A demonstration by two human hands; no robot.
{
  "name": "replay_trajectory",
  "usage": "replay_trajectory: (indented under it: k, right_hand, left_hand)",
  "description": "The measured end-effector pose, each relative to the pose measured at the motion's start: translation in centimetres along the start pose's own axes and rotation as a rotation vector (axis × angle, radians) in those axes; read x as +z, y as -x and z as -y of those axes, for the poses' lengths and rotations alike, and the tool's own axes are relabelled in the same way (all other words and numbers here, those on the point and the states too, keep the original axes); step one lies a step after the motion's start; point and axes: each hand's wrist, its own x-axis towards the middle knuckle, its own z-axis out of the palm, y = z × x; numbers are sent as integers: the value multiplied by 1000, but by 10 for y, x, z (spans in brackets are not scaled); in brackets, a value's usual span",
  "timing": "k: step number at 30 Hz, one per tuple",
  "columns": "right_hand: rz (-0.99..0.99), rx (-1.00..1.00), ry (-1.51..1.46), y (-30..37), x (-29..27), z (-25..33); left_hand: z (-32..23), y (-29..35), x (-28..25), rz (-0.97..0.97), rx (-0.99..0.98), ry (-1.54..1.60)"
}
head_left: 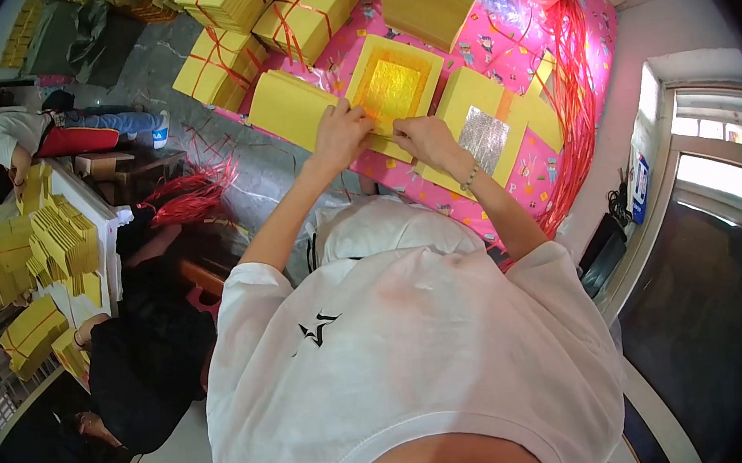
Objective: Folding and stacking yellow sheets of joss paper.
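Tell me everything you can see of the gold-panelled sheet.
The sheet is yellow and papery, with a shiny gold panel inside an orange border and a plain pale margin. It lies flat, slightly turned, over the pink cloth; its thickness is unclear. The left hand touches its left side; the right hand is at its near edge.

One gold panel (394,85), one silver panel (484,139)

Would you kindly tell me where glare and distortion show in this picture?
In the head view, glare whitens the window; same view, the silver panel and the gold panel near the left hand shine; head view again, straight edges bend near the black rim.
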Motion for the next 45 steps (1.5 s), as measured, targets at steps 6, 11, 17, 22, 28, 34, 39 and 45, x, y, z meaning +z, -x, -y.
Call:
replay_trajectory:
  k: [6,11,17,22,28,34,39,45]
  right_hand:
    - [-19,52,-23,1,-10,-1]
    - [-276,60,-145,15,-25,9]
    - [-861,233,-556,13,-21,1]
    - [-525,394,-1304,1,-28,-4]
    - [-164,204,-1800,6,-38,11]
    - [-249,174,-1670,13,-43,33]
    - [-359,110,-1506,20,-49,39]
    - [-400,66,-1329,26,-59,56]
  left_hand:
    - [11,-15,33,96,132,-92]
    - [10,-27,16,32,110,-24]
    - [3,-54,-37,-70,-133,253]
    - [-14,-52,-53,-134,-345,1285]
    - [-30,-39,-70,113,-475,1632]
    - [-55,-34,-72,-183,-453,1406]
    - [-63,-32,-78,-428,-430,654]
    - [-70,-35,-72,-442,-371,1238]
